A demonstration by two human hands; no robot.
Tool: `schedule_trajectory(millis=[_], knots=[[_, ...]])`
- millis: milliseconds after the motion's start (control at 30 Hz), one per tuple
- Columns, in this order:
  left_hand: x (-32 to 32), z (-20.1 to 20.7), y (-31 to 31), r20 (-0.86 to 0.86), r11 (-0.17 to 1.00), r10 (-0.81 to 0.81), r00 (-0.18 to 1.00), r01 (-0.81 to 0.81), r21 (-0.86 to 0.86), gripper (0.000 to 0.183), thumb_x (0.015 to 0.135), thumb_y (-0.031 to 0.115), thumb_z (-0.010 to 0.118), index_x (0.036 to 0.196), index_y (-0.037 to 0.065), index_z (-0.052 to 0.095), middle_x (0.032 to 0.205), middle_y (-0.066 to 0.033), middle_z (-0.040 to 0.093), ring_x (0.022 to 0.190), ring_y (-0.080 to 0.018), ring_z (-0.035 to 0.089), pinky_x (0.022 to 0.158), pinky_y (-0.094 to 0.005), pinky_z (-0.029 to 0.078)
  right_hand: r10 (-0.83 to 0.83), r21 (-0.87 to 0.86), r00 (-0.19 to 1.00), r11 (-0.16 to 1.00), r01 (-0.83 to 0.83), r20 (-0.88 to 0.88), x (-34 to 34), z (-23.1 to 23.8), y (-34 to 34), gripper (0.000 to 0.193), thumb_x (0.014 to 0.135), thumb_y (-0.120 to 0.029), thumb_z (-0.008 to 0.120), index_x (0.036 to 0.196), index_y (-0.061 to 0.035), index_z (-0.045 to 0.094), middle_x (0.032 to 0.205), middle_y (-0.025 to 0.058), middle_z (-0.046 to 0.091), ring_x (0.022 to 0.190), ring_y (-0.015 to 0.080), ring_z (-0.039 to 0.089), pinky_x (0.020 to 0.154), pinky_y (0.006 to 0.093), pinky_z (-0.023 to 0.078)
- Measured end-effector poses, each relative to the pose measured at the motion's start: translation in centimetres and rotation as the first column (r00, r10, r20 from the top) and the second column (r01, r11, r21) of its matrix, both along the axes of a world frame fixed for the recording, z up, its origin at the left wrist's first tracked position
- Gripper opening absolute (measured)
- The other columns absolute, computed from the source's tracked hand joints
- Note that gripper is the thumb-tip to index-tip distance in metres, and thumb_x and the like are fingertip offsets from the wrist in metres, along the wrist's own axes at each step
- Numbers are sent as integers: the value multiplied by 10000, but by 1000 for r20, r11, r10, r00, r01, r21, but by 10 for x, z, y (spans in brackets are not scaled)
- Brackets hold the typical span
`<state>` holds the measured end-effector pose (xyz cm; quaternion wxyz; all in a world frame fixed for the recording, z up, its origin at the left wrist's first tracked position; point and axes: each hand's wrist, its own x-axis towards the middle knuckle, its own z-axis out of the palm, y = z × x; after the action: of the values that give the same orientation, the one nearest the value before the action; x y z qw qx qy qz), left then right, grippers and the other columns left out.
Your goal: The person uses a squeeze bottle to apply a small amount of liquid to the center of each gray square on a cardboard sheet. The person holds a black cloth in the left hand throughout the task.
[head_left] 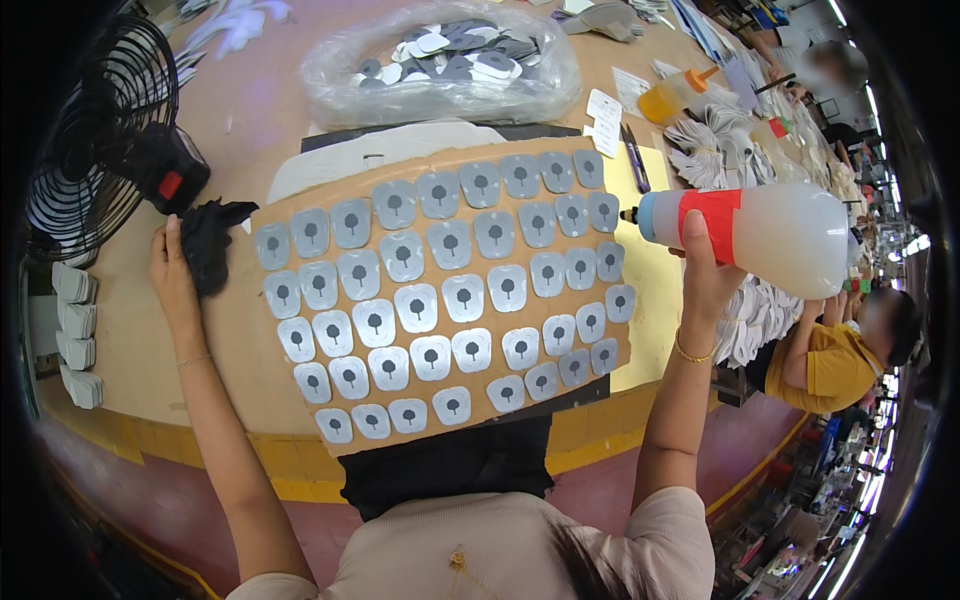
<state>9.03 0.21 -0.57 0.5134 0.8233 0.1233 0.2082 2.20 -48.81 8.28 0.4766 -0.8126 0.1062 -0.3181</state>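
Observation:
My right hand (708, 262) grips a translucent plastic squeeze bottle (790, 240) with a red band and a blue collar. The bottle lies nearly level, its dark nozzle pointing left toward the board's right edge. My left hand (175, 268) is closed at the edge of a crumpled black cloth (208, 255), which hides its inner side. Between my hands lies a brown cardboard sheet (480, 415), slightly tilted. Rows of small grey rounded patches (416, 307), each with a dark tree mark, cover it. Some patches shine.
A black fan (95, 140) stands at the left, above stacked pale pieces (78, 350). Behind the board sits a clear plastic bag (335, 85) of loose pieces. A purple pen (635, 160) and an orange-tipped bottle (668, 98) lie right. A person in yellow (825, 365) is nearby.

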Motion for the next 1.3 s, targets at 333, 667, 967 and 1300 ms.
schedule_trajectory(millis=[333, 667, 967, 1300], knots=[[0, 0, -1, -5, 1000, -4, 1000, 4, -12, 386, 894, 327, 433, 896, -44, 539, 818, -47, 538, 750, -100, 463, 721, -208, 373, 32, -229, 994, 973, -8, 103, 6, -14, -13, 331, 691, -122, 698, 950, -2, 531, 890, 93, 579, 768, 161, 565, 704, 288, 474], [-2, 5, -6, -1, 1000, 0, 1000, 0, -14, 385, 894, 321, 434, 891, -50, 536, 828, -53, 539, 767, -98, 472, 734, -209, 380, 126, -306, 894, 952, 14, 431, 7, 16, -10, 571, 726, -293, 681, 1109, 29, 406, 1009, 144, 544, 877, 210, 545, 734, 303, 464], [1, -2, 3, -39, 1000, -11, 999, 12, 18, 377, 893, 322, 431, 917, -41, 530, 848, -46, 526, 773, -101, 459, 736, -202, 370, 103, -213, 970, 975, -55, 221, 7, -13, -6, 383, 687, -139, 711, 978, 6, 508, 901, 96, 570, 779, 167, 568, 693, 281, 486], [0, 1, -1, -20, 1000, 0, 1000, 0, 4, 378, 895, 314, 431, 902, -50, 531, 833, -51, 533, 776, -108, 462, 746, -211, 368, 136, -255, 984, 962, -102, 119, 20, -11, -3, 334, 678, -132, 717, 930, 5, 546, 857, 76, 590, 724, 147, 578, 649, 261, 487]])
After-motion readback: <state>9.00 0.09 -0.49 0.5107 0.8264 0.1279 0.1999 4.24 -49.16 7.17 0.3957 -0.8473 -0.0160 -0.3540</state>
